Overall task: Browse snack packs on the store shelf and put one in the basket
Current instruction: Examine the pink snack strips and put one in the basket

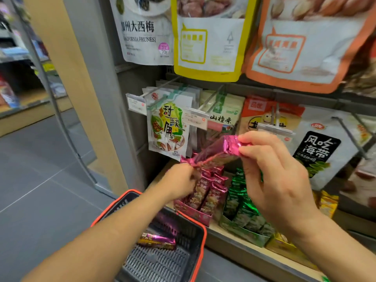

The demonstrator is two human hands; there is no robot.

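On the left, grey floor tiles (40, 169) run back toward a blurred aisle. Low in the middle, a dark basket (154, 263) with an orange rim hangs just in front of the shelf (234, 245), under the left forearm. One pink pack in the basket (156, 240) lies on its grid bottom.

Above the basket, the left hand (181, 180) is blurred, but its fingers are curled in a pinch on the lower left end of the held pink snack pack (215, 151). This pack is in the air in front of the shelf, tilted up to the right, stretched between both hands. Just below it, a pink display box (201, 196) stands on the shelf with more of the same packs upright inside, and a green display box (242, 208) of green packs stands touching it on the right.

Behind the hands, bags hang on pegs: a white tamarind bag (166, 131), then a hawthorn bag (221, 117), then an orange bag with a smiling face (264, 117). Higher up hang a prune bag (142, 31), a yellow-edged bag (209, 41) and an orange-edged bag (305, 45).

The right hand (280, 176) is raised with its back to the camera, thumb and forefinger pinching the crimped upper right end of the held pack. Right of it hangs a white and black kelp bag (319, 147), and yellow packs (327, 202) sit on the shelf below.
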